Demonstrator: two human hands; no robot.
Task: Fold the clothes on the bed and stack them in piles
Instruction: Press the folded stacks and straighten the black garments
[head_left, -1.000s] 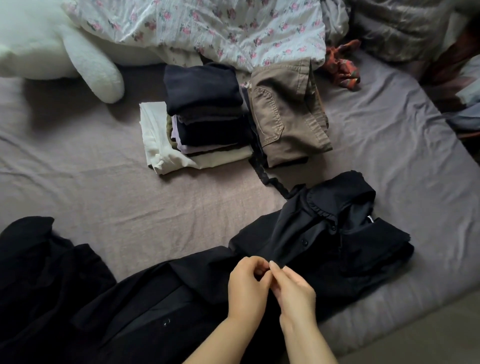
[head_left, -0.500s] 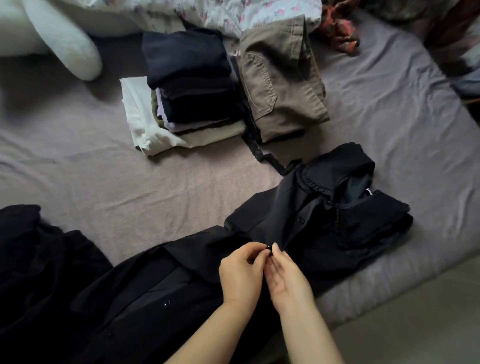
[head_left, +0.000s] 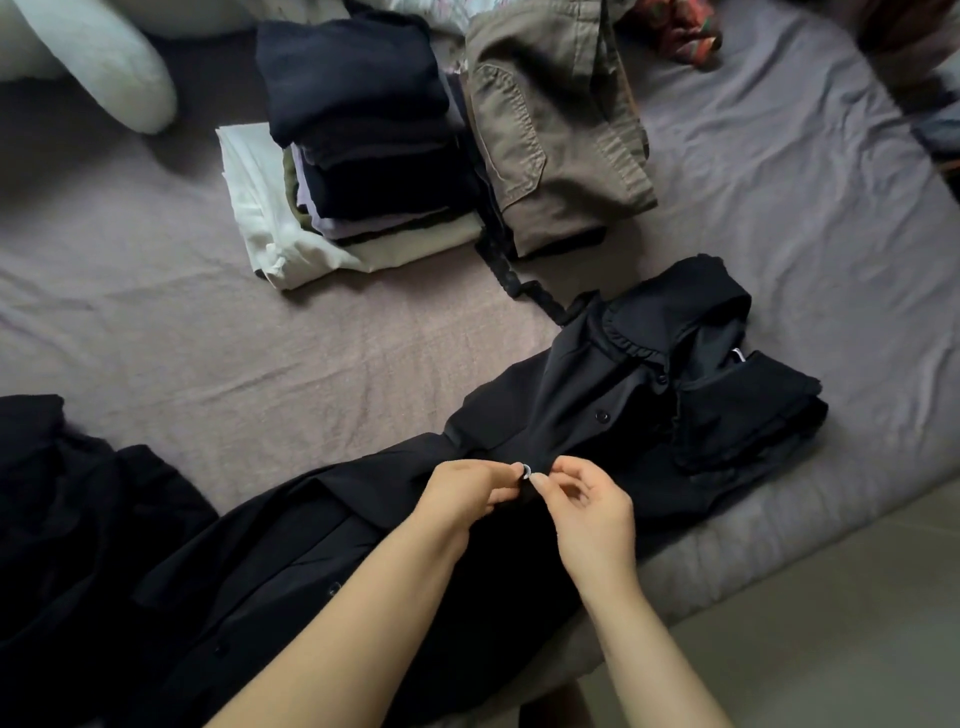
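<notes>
The black button-front dress (head_left: 597, 415), frilled collar lying toward my right, sprawls along the bed (head_left: 363, 353) edge, my left hand (head_left: 457, 493) and right hand (head_left: 592, 504) each in a tight pinching grip on its placket around a small shiny button (head_left: 525, 470), folded piles (head_left: 363, 156) beyond.

A home bedroom — a bed (head_left: 156, 322) with a wrinkled mauve sheet, folded clothes (head_left: 358, 150) stacked on it, a white plush toy (head_left: 104, 67) beside.

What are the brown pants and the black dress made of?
The brown pants look like sturdy matte cotton twill: thick stitched seams, a faded pocket edge. The black dress looks like thin, smooth woven cloth with a faint sheen, draping softly; the exact fibre can't be told.
</notes>
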